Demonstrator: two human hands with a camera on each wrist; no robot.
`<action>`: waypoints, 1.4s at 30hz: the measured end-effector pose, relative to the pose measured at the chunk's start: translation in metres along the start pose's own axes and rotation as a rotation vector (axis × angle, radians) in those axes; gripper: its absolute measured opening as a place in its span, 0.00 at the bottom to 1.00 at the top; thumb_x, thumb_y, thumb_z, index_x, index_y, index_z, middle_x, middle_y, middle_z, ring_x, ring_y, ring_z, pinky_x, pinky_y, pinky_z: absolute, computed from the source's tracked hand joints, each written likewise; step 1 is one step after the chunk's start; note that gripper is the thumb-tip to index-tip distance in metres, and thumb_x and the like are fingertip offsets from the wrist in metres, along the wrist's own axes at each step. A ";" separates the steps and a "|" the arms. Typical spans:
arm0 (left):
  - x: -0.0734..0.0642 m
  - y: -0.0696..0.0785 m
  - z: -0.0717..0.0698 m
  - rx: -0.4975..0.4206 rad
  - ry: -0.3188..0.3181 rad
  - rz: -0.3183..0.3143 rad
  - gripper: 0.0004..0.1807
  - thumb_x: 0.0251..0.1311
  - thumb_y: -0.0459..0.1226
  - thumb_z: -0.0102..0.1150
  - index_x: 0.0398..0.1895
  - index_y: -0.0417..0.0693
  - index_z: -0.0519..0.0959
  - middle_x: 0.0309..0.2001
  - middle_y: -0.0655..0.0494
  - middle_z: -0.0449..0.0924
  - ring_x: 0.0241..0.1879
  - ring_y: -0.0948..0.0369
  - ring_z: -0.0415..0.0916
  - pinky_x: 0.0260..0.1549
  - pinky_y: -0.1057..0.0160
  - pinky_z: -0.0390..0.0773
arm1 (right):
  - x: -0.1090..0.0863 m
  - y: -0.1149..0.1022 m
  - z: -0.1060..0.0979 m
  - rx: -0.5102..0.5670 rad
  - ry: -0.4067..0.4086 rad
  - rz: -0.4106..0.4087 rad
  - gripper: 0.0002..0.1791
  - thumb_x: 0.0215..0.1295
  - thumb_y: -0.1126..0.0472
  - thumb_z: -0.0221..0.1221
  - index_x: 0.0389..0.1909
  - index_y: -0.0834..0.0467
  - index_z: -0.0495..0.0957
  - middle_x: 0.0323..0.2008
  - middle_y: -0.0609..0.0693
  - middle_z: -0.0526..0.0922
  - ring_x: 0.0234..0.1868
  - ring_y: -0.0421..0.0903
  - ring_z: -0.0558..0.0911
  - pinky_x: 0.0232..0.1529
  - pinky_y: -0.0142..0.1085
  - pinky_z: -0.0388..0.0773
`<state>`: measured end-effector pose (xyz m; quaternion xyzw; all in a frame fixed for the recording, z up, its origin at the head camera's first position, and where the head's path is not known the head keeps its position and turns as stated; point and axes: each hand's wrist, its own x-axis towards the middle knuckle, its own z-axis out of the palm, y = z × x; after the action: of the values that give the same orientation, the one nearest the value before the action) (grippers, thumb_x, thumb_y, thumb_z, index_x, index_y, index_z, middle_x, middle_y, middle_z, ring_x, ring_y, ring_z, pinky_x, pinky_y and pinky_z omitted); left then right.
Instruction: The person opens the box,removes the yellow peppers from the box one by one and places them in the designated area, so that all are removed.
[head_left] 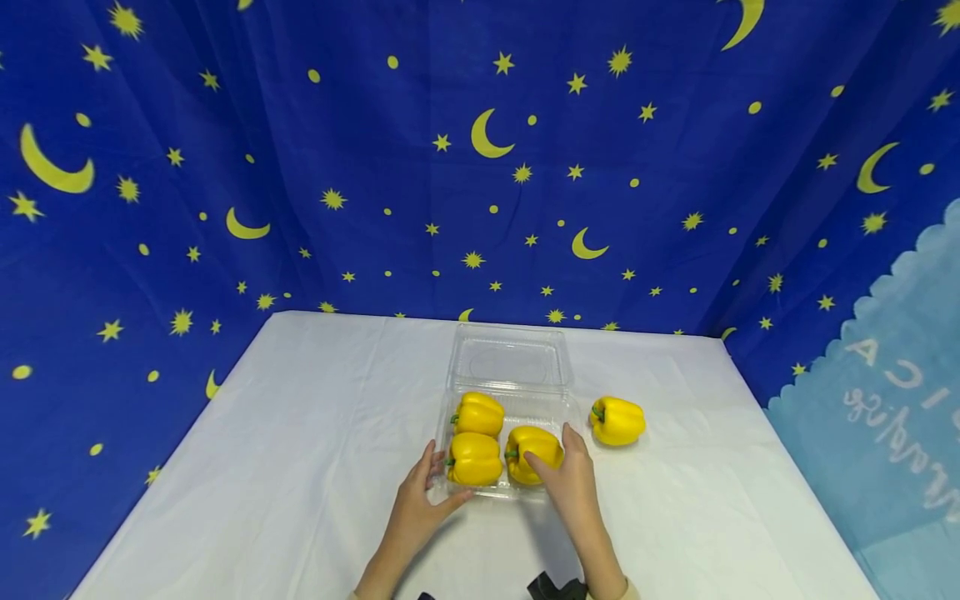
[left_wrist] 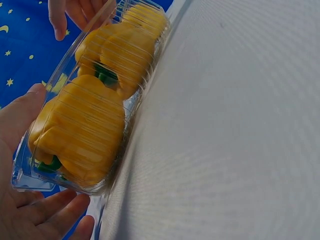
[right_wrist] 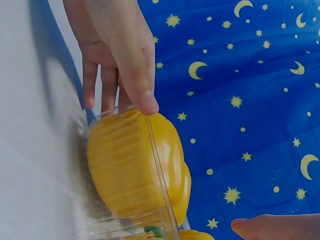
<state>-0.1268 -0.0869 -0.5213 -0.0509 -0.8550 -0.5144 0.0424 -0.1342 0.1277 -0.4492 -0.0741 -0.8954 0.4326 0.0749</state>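
Observation:
A clear plastic clamshell box (head_left: pixel 510 493) lies with its lid (head_left: pixel 510 358) folded back. Inside are three yellow bell peppers: a back-left pepper (head_left: pixel 480 414), a front-left pepper (head_left: pixel 476 459) and a front-right pepper (head_left: pixel 534 450). My left hand (head_left: pixel 420 500) spans the box's front-left corner, thumb along the front wall and loosely spread fingers beside the left wall; the left wrist view shows its fingertips (left_wrist: pixel 80 200) right at the corner. My right hand (head_left: pixel 573 479) has its thumb (right_wrist: pixel 148 102) on the front-right pepper, its fingers extended by the right wall.
Another yellow bell pepper (head_left: pixel 618 421) lies on the white tablecloth (head_left: pixel 697 467) to the right of the box. A blue curtain (head_left: pixel 405 167) with moons and stars rises behind the table's far edge. At the right hangs a light-blue cloth (head_left: pixel 847 433) with lettering.

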 end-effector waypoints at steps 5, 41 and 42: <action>0.000 -0.001 0.000 0.007 0.001 0.002 0.52 0.47 0.49 0.71 0.71 0.35 0.56 0.60 0.43 0.74 0.56 0.50 0.75 0.53 0.56 0.77 | -0.002 0.001 0.004 -0.010 0.017 -0.012 0.42 0.54 0.61 0.67 0.62 0.82 0.59 0.61 0.79 0.64 0.64 0.71 0.65 0.66 0.58 0.63; 0.000 0.003 0.001 -0.009 0.005 -0.005 0.53 0.46 0.48 0.73 0.70 0.34 0.56 0.60 0.44 0.74 0.55 0.51 0.75 0.53 0.57 0.77 | 0.002 0.012 0.031 -0.193 0.104 -0.044 0.46 0.39 0.60 0.75 0.57 0.81 0.66 0.44 0.75 0.76 0.46 0.68 0.78 0.50 0.56 0.77; 0.000 0.003 0.001 -0.011 0.005 -0.003 0.53 0.46 0.48 0.73 0.70 0.34 0.56 0.60 0.44 0.74 0.55 0.51 0.75 0.53 0.57 0.77 | 0.003 0.012 0.031 -0.189 0.111 -0.048 0.46 0.38 0.60 0.75 0.56 0.81 0.66 0.44 0.75 0.76 0.46 0.68 0.78 0.50 0.56 0.77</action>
<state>-0.1262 -0.0845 -0.5194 -0.0485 -0.8522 -0.5191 0.0437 -0.1420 0.1122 -0.4777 -0.0832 -0.9283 0.3394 0.1274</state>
